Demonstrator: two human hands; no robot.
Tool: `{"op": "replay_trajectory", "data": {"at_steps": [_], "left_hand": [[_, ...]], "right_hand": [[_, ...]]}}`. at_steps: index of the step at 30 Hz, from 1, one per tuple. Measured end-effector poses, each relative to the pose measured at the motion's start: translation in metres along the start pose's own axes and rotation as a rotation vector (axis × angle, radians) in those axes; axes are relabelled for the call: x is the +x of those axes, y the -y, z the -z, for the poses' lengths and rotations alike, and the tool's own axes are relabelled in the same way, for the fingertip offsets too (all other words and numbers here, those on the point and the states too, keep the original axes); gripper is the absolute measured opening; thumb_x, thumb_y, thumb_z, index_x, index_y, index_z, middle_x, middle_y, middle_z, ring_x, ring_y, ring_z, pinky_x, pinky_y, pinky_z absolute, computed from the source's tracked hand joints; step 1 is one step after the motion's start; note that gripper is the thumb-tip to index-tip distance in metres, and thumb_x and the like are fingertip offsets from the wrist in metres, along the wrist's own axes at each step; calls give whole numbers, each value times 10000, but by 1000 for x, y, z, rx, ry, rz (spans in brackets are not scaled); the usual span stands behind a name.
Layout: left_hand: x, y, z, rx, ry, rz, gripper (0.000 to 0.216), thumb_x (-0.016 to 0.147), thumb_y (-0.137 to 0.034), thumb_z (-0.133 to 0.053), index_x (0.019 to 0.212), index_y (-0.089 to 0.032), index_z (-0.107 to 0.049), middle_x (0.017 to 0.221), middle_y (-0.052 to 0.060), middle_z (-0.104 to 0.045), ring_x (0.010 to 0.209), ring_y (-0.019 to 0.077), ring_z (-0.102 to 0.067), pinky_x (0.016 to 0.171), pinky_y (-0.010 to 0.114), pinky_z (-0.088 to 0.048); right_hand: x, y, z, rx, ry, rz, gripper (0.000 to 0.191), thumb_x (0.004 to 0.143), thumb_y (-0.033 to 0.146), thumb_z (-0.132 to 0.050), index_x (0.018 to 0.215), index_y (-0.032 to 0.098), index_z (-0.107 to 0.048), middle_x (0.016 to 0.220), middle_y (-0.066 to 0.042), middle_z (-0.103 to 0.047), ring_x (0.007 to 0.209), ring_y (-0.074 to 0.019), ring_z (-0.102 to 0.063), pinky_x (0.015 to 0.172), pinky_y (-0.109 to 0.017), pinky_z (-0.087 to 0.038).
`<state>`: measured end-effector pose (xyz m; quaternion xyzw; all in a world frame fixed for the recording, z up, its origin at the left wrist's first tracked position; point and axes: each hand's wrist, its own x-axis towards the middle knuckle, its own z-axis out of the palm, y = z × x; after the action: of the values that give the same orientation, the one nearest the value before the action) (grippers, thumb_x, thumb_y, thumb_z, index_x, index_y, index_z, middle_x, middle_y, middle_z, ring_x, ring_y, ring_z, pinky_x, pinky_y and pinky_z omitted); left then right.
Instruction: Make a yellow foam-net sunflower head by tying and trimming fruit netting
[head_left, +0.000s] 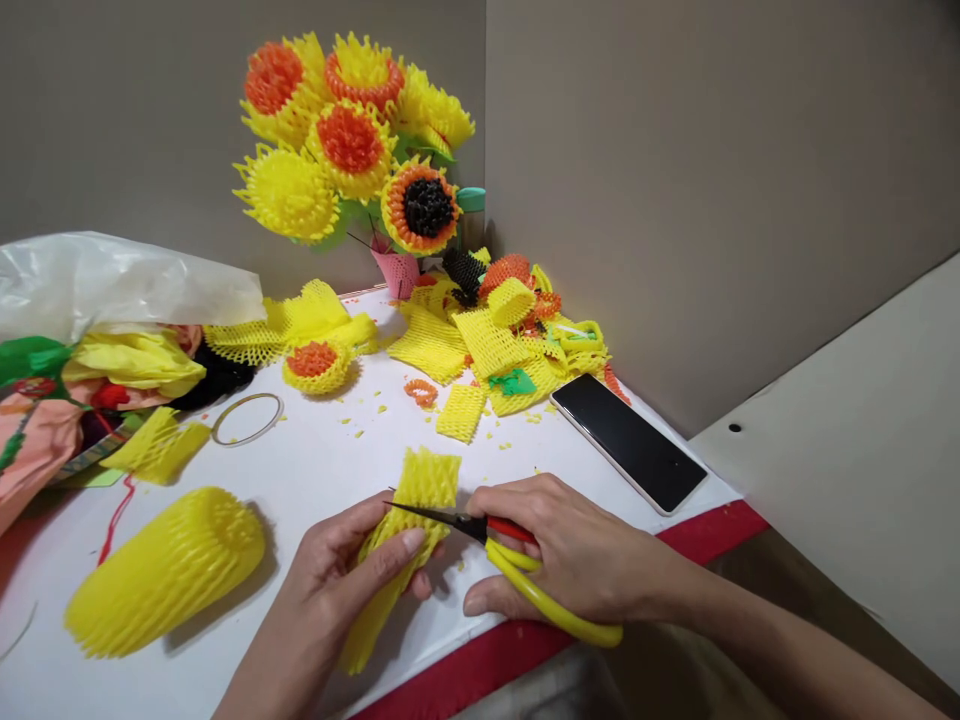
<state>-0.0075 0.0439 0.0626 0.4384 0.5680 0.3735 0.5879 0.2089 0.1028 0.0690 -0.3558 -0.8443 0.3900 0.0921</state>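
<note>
Between the thumb and fingers of my left hand (349,570) is a folded strip of yellow foam netting (426,478), its top edge cut into a fringe. My right hand (559,545) grips a pair of scissors (551,600) with yellow and red handles and dark pointed blades. The blades lie across the strip just above my left thumb; whether they are parted is hard to make out. A rolled yellow foam net sleeve (169,575) rests on the table to the left of my hands.
Foam-net flowers stand in a pink holder (396,270) at the back. Yellow net pieces (487,340) and scraps lie before it. A phone (630,440) is at right, a ring-shaped band (247,420) and a loose net flower (319,368) at left, beside a plastic bag (120,280).
</note>
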Motion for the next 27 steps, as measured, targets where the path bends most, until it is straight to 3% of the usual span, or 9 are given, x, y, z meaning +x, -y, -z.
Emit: {"op": "replay_trajectory", "data": {"at_steps": [4,13,18,21,24,27], "left_hand": [[2,0,0,57,13,-20,261,848,-451,-694,781,-203,-739,696,11,-676,716,167,-579,710,233,-421],[1,6,7,22,29,-36,249,860,-456,-697,907,-217,-748,762,6,-705,732,150,-604,731,213,-441],[-5,10,11,-33,-109,-93,335,772,-452,-795,1042,-271,-714,899,9,-734,788,169,-651,746,213,-484],[-12,12,13,-69,-121,-151,485,738,-441,-825,1178,-315,-663,957,14,-736,828,172,-640,757,208,-497],[-21,12,13,-149,-90,-202,569,733,-475,-810,1250,-309,-639,984,26,-732,806,157,-595,739,188,-490],[-35,12,11,-202,-140,-253,560,757,-511,-754,1257,-280,-655,1025,48,-731,877,184,-597,762,195,-493]], "right_hand": [[4,-7,-3,-4,-42,61,299,855,481,-709,959,202,-682,849,-13,-717,770,-167,-627,736,-244,-419],[11,-16,-7,-89,-179,99,214,917,395,-655,863,190,-677,718,10,-688,620,-118,-575,602,-211,-385],[19,-30,3,-434,-302,-144,320,944,324,-598,1221,165,-623,1074,-100,-723,948,-266,-681,764,-316,-482],[21,-40,2,-501,-302,-171,425,951,201,-537,1366,114,-517,1247,-177,-646,1089,-330,-636,846,-404,-496],[21,-47,-1,-536,-301,-163,428,960,164,-509,1386,121,-500,1246,-183,-628,1115,-322,-610,902,-435,-490],[20,-44,-3,-588,-334,-165,360,963,137,-499,1317,133,-567,1233,-188,-621,1124,-347,-580,937,-497,-458]]}}
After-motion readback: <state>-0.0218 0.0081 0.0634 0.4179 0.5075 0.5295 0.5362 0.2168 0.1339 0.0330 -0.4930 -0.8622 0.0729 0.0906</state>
